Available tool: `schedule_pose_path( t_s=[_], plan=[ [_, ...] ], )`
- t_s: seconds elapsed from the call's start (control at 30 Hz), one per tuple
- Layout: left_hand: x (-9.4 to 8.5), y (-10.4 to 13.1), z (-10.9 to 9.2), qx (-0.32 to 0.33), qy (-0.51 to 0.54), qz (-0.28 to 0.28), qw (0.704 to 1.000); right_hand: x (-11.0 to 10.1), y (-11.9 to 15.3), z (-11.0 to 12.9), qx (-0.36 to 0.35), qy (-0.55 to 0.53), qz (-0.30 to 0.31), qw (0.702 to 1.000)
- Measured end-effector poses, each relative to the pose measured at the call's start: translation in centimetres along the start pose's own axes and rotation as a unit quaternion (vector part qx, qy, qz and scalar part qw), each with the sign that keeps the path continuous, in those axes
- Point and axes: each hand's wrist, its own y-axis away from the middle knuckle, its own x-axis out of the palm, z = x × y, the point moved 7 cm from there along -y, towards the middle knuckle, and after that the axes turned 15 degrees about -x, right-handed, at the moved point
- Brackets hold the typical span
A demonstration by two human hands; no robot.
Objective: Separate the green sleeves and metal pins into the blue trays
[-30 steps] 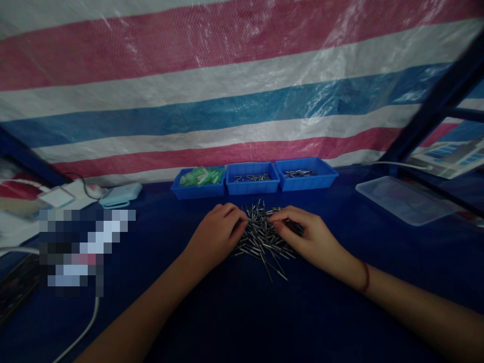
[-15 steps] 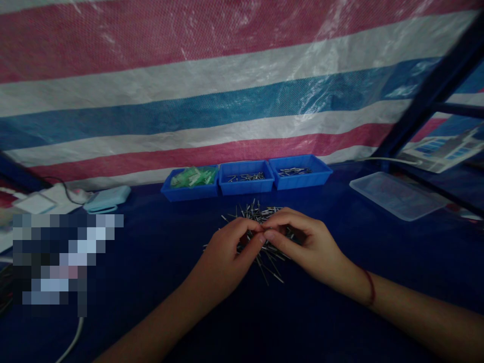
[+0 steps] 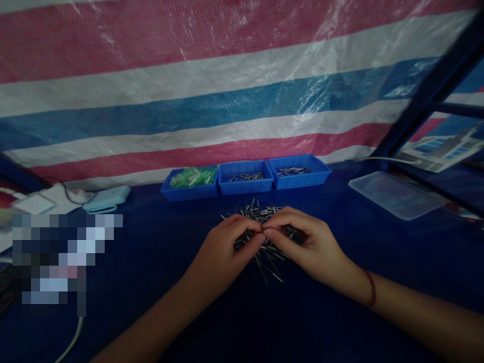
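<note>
My left hand (image 3: 227, 249) and my right hand (image 3: 306, 242) meet fingertip to fingertip over a heap of thin metal pins (image 3: 270, 264) on the dark blue table (image 3: 181, 232). Thumb and forefinger of each hand are pinched together. Whatever sits between them is too small and too covered to make out. The pins look like slim rods, some silvery and some dark, lying in all directions. Part of the heap is hidden beneath both hands.
Behind the heap stand three blue trays: a left one (image 3: 189, 193) with green pieces, a middle one (image 3: 245, 188) and a right one (image 3: 300, 180) with metal pins. A translucent lid (image 3: 397, 196) lies right. A light blue case (image 3: 108, 198) and a white cable (image 3: 71, 343) lie left.
Almost nothing differs. My left hand has shifted very slightly left at the wrist, while the fingertips of both hands stay pinched together in the same place.
</note>
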Motion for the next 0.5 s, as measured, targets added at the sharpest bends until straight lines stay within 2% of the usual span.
schedule_pose_path(
  t_s=[0.3,0.5],
  plan=[
    [-1.2,0.3,-0.2,0.004,-0.013,-0.063,0.998,0.1,0.2,-0.2,0.002,0.003,0.011,1.0],
    [-1.3,0.4,-0.3,0.012,-0.012,-0.075,0.997,0.3,0.2,-0.5,0.006,-0.01,0.021,1.0]
  ],
)
